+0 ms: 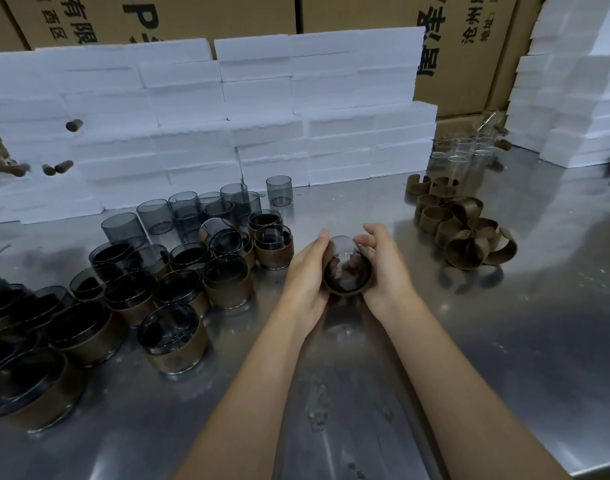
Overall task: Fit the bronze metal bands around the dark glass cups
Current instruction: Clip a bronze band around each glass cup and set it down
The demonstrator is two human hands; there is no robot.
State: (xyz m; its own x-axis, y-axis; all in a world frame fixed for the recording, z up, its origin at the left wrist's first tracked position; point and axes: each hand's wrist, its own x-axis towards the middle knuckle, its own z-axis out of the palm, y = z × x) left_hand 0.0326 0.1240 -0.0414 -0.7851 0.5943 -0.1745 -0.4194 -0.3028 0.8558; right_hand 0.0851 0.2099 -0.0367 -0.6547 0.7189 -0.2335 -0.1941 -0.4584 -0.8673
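Banded cups [179,289] left, loose bands [462,233] right, foam blocks [262,109] behind

Single head-worn wide-angle view. It faces forward and down, close above the steel table [504,341].

Both hands held one dark glass cup [345,263] tilted above the steel table [504,341]: the left hand [305,277] and right hand [388,268] curled around its bronze band [348,287]. Left of that cup stood banded cups [173,337]; right of it lay loose bands [462,233]; behind it rose white foam blocks [227,116].
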